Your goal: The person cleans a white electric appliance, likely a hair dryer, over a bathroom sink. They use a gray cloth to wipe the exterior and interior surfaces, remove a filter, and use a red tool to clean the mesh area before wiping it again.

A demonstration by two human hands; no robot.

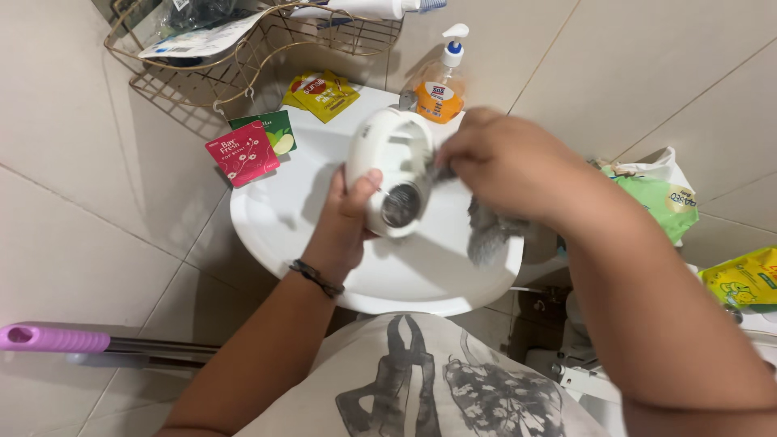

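One pink-handled mop pole (57, 338) lies far left; two sachets (252, 150) sit on one white basin (275, 218). Over it, the left hand (344, 222) grips one white fan-like appliance (388, 170), while the right hand (506, 166) clenches one grey cloth (490, 231) against it. One soap pump bottle (441, 85) stands behind.

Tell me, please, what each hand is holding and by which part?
The left hand holds a white rounded appliance by its lower side, thumb on the front. The right hand presses a grey cloth, bunched in its grip, against it.
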